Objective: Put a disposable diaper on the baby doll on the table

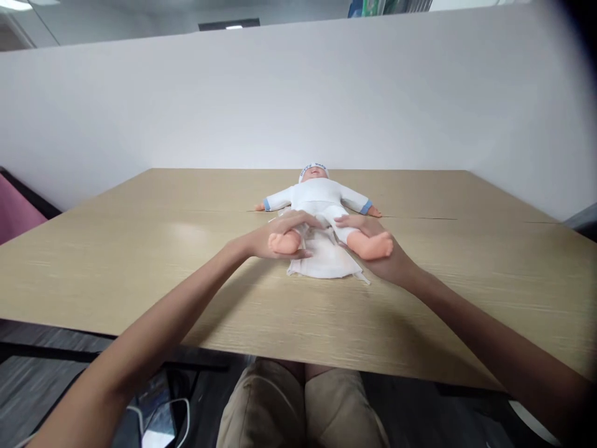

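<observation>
A baby doll [319,194] in a white suit with blue cuffs lies on its back, its head away from me and its arms spread. Under its bottom and legs is a thin white diaper [324,258], spread toward me with a strip at its right corner. My left hand [273,235] is wrapped round the doll's leg on the left, thumb above and fingers beneath. On the other side, my right hand [380,249] grips the leg on the right in the same way. Both bare doll feet stick out over my hands.
The doll lies on a wooden table [163,249] with a seam across it. A white partition [298,93] stands behind the far edge. Something pink [21,211] is at the far left. Below the near edge are my knees and a white cable [186,414].
</observation>
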Available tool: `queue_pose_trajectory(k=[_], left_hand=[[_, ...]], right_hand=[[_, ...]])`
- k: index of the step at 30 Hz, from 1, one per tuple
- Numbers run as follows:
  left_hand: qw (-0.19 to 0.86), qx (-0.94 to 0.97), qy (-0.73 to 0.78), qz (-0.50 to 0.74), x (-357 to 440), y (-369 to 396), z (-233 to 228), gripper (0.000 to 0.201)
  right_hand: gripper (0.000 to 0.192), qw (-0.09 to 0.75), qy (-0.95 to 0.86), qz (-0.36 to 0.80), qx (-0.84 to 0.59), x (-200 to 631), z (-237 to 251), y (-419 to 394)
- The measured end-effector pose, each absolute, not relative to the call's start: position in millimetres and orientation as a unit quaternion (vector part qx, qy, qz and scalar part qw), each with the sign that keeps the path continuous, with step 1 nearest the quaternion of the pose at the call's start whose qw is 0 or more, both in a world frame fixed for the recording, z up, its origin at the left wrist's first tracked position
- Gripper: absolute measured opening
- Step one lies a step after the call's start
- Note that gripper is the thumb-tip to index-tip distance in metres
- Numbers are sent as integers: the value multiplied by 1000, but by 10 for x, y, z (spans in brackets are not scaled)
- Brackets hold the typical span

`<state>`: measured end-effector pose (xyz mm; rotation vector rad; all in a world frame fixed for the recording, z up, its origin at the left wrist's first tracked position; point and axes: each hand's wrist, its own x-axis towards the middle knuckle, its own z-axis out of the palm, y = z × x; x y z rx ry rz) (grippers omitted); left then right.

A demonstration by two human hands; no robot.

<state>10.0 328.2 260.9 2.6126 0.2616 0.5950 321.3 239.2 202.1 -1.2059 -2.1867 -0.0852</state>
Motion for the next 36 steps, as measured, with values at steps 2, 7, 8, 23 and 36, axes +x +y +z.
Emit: queue_pose_trajectory(k=[2,7,8,23,36], left_hand=[[192,964,87,164,-101,3309,2488,54],[131,984,76,93,-336,3361,2176,70],[127,985,86,84,-341,3360,2138,69],[115,980,144,70,-113,3196,2264,45],[-77,963,251,54,180,2973,2058,55]], right_hand=[[46,295,-858,-16,-421,3396,1889,2366],[47,245,-905,-44,-345,3700,1640,2348],[47,237,-908,-53,-342,3727,1620,2349],[43,169,-931,3,-322,3869,1882,2360],[60,163,-869,-120,-451,3296,1754,1928]])
